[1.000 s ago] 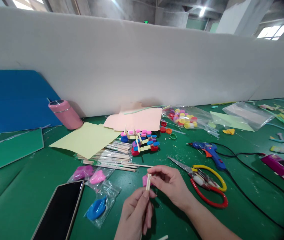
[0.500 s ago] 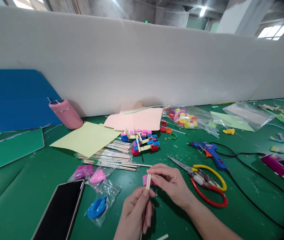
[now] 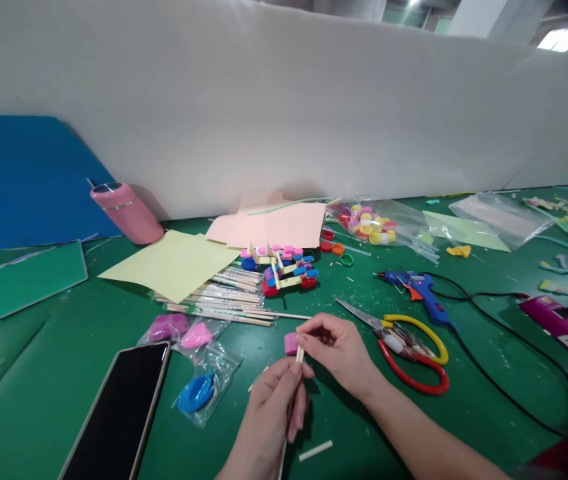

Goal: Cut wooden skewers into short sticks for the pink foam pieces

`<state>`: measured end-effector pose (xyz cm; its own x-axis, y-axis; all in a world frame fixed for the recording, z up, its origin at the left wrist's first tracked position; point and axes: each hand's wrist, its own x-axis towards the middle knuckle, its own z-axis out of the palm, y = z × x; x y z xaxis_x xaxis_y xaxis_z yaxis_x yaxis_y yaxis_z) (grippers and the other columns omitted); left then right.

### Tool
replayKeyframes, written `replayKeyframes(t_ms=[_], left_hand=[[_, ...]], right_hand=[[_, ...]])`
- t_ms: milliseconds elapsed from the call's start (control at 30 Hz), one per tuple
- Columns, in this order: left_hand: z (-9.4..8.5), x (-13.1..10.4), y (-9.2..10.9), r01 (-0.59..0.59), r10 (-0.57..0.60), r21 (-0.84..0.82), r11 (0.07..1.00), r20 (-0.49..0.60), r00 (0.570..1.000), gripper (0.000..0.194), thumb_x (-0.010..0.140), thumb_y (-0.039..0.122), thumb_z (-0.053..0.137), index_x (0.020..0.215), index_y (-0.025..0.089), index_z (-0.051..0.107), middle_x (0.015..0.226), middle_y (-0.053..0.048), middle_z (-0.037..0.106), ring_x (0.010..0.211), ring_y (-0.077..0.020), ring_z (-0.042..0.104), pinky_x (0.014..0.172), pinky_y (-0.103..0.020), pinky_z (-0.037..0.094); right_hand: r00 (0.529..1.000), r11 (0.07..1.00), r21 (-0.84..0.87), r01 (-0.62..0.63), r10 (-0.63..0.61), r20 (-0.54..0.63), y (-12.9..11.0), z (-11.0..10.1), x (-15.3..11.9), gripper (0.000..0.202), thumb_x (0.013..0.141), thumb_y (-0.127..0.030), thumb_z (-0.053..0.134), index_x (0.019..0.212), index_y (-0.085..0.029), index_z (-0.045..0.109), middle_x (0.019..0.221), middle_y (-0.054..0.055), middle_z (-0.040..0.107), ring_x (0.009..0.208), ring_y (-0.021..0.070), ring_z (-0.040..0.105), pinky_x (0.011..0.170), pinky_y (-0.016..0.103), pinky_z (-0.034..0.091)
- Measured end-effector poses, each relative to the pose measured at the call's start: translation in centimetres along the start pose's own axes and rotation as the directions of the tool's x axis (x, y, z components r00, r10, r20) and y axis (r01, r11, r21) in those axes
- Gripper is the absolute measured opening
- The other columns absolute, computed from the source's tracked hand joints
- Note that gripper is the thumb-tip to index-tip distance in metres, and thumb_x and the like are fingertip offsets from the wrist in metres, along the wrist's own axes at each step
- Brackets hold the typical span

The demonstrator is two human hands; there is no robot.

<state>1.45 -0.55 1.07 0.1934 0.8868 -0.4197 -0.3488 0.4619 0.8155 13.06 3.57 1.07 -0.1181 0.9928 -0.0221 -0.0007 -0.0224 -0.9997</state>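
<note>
Between my left thumb and fingers are pale wooden sticks (image 3: 299,356), held close together and nearly upright. My left hand (image 3: 275,407) grips them low, with a long end running down below the palm. At their top ends, the thumb and index finger of my right hand (image 3: 337,350) pinch them. A pink clay block (image 3: 291,343) lies just behind the sticks, partly covered by the fingers. On the table in front of my wrists rests a short cut stick (image 3: 316,451).
Scissors (image 3: 414,353) and a blue glue gun (image 3: 421,293) with its cord lie to the right. Wrapped chopsticks (image 3: 224,300), bagged clay (image 3: 197,393) and a phone (image 3: 117,413) are left. Behind stand small colourful clay-and-stick models (image 3: 289,273) and a pink flask (image 3: 128,213).
My view has tilted down a little. Less of the sticks shows above my left hand, and my right fingertips are nearer to it. The short cut stick shows in full.
</note>
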Motion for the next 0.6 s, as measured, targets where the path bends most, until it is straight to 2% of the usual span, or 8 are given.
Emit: replayKeyframes(t_ms=[300, 433, 600], left_hand=[[-0.82, 0.91, -0.54, 0.096, -0.089, -0.138, 0.986, 0.053, 0.995, 0.025, 0.075, 0.036, 0.051, 0.073, 0.013, 0.061, 0.03, 0.005, 0.046, 0.028, -0.0054, 0.03, 0.04, -0.021, 0.026], [-0.92, 0.89, -0.38, 0.111, -0.106, -0.128, 0.986, 0.039, 0.994, 0.025, 0.075, 0.033, 0.05, 0.074, 0.011, 0.062, 0.033, 0.002, 0.05, 0.029, -0.0068, 0.033, 0.04, -0.022, 0.026], [-0.89, 0.8, -0.43, 0.122, -0.117, -0.115, 0.986, 0.046, 0.992, 0.023, 0.075, 0.031, 0.052, 0.07, 0.011, 0.062, 0.032, 0.004, 0.047, 0.029, -0.0046, 0.031, 0.042, -0.021, 0.027]], right_hand=[[0.998, 0.998, 0.035, -0.043, 0.044, -0.042, -0.05, -0.12, 0.27, 0.011, 0.067, -0.025, 0.066, 0.07, -0.014, 0.061, 0.061, 0.0, 0.065, 0.055, 0.0113, 0.059, 0.051, 0.02, 0.047], [0.998, 0.997, 0.059, -0.048, 0.051, -0.048, 0.11, -0.24, 0.32, 0.014, 0.068, -0.027, 0.065, 0.071, -0.015, 0.061, 0.062, 0.0, 0.066, 0.056, 0.0126, 0.061, 0.054, 0.022, 0.05], [0.997, 0.996, 0.071, -0.046, 0.05, -0.056, 0.18, -0.28, 0.35, 0.016, 0.066, -0.03, 0.067, 0.071, -0.015, 0.062, 0.062, 0.0, 0.066, 0.056, 0.0125, 0.061, 0.054, 0.022, 0.05]])
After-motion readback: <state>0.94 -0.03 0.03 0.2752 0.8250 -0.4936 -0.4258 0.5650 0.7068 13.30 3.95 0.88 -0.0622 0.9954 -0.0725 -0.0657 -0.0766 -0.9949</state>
